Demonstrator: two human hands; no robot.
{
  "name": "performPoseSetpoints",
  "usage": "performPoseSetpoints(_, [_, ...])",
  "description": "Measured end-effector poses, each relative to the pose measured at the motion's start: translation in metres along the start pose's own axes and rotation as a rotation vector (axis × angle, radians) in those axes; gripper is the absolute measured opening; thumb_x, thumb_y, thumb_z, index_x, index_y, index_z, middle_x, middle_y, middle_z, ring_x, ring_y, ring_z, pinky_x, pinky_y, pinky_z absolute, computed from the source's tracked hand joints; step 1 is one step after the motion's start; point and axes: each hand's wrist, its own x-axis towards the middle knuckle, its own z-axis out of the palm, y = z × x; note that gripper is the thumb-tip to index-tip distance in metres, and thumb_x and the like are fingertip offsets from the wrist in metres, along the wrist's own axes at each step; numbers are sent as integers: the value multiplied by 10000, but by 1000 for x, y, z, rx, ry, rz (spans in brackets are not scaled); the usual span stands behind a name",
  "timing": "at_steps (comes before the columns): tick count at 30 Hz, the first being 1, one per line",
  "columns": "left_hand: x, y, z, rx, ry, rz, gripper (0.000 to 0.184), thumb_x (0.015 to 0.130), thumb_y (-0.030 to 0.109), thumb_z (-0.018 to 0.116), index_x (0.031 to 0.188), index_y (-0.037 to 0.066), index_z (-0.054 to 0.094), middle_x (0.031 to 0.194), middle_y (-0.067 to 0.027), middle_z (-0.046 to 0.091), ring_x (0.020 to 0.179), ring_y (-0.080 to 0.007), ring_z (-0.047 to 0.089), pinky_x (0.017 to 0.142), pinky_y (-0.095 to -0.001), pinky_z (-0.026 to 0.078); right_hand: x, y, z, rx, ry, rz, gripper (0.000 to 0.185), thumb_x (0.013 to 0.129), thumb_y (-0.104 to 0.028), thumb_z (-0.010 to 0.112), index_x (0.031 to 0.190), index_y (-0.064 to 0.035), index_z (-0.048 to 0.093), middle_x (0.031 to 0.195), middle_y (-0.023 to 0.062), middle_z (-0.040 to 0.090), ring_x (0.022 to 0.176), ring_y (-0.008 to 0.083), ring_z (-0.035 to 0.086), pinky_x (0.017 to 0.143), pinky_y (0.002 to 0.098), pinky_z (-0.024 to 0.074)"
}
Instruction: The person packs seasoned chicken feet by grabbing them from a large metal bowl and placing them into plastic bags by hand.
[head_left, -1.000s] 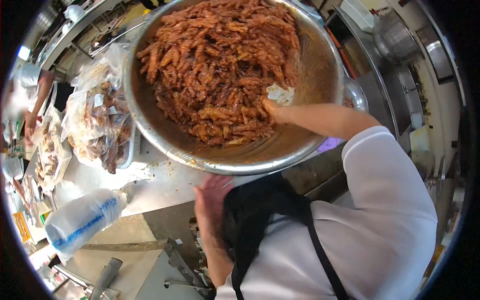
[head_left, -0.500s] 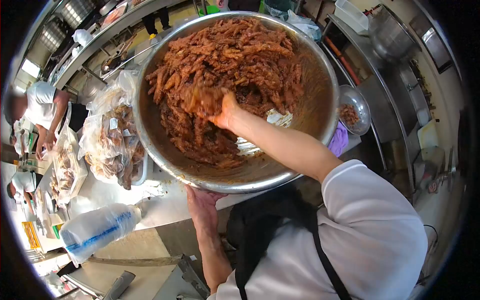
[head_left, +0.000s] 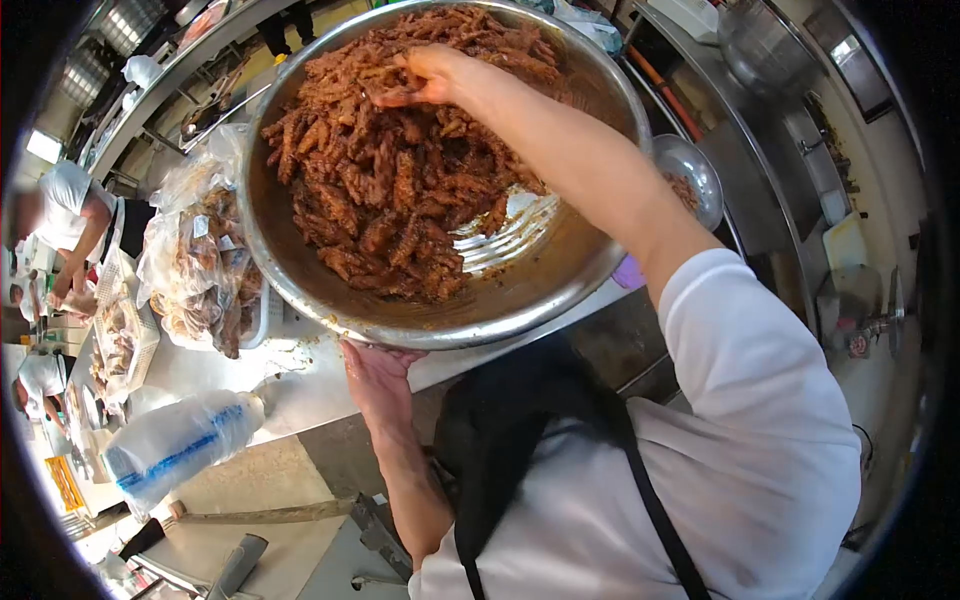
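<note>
A large metal bowl (head_left: 560,290) holds a heap of reddish-brown, sauce-coated chicken feet (head_left: 400,190). My right hand (head_left: 428,78) is at the far upper part of the heap, touching the feet. Its thumb and fingers are apart, with some fingertips hidden among the feet. My left hand (head_left: 380,375) grips the near rim from below, its fingers partly hidden under the bowl. Bare metal smeared with sauce shows on the bowl's near right inside.
Left of the bowl, plastic bags of brown food (head_left: 205,270) sit in a white tray. A plastic-wrapped roll (head_left: 185,445) lies near the table edge. A smaller metal bowl (head_left: 690,175) stands at right. A co-worker (head_left: 75,215) bends over a white basket (head_left: 140,310).
My right hand has moved up and away, from the middle of the heap to its far part. The bowl appears higher and further left in view. My left hand stays at the rim.
</note>
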Motion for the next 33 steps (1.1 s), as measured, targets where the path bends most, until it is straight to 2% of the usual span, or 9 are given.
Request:
performPoseSetpoints(4, [2,-1,-8,-6,-126,26,562,987,474,272,1350,51,336,1264,-151,524,1040,-291,587,782,-460,528,-23,17,-74,-1299,-301,-122,147,947,-87,467,910,49,508,765,194,592,686,216,631,436,364,464])
performPoseSetpoints(9, [1,0,3,27,-84,14,571,982,487,285,1340,48,356,1229,-151,547,978,-271,608,772,-419,525,1,122,-197,-1958,-209,-341,185,889,-125,531,904,16,651,932,181,637,795,339,593,670,404,476])
performPoseSetpoints(12, [-2,10,-22,139,-101,-6,570,976,483,325,1328,37,375,1188,-152,568,899,-254,629,769,-368,519,29,167,-230,-2435,-908,-95,278,876,-92,549,1138,0,571,1004,212,620,907,361,590,744,409,488])
performPoseSetpoints(14, [-14,33,-43,352,-37,14,556,973,474,348,1301,30,417,1166,-148,579,885,-237,632,775,-352,516,29,154,-242,-2389,-946,9,365,869,-80,563,1224,-4,524,1023,218,615,914,358,600,751,423,496])
performPoseSetpoints(18, [-67,152,-111,992,739,744,333,915,301,486,937,-10,600,882,-84,610,708,-142,525,676,-275,447,-10,116,-237,-1789,-361,263,324,873,-150,587,1146,21,560,1044,230,614,863,322,631,697,430,509])
performPoseSetpoints(21, [-99,253,-158,871,1366,1418,481,901,422,541,1104,-14,558,912,-113,615,888,-225,589,729,-369,493,-27,96,-197,-1808,-220,237,309,892,-163,565,1099,67,556,973,206,626,780,287,640,623,431,509])
performPoseSetpoints(26, [-83,308,-191,1717,1375,844,727,890,530,519,1418,64,339,1181,-200,587,1061,-303,585,832,-404,494,-29,104,-181,-2027,-217,282,276,868,-85,571,1077,93,541,888,175,632,721,294,631,571,410,501])
performPoseSetpoints(27, [-82,327,-249,1935,1395,1010,682,898,526,510,1389,67,392,1207,-204,578,1048,-284,593,840,-390,488,-32,101,-180,-2019,-211,262,262,864,-84,573,1057,93,553,903,187,633,734,301,634,568,407,500])
performPoseSetpoints(33, [-110,352,-192,1807,1243,785,502,960,446,436,1224,43,575,1095,-181,644,989,-282,629,857,-353,483,-48,87,-185,-2055,-191,46,204,841,-48,571,1030,28,593,936,212,631,815,341,634,637,452,506])
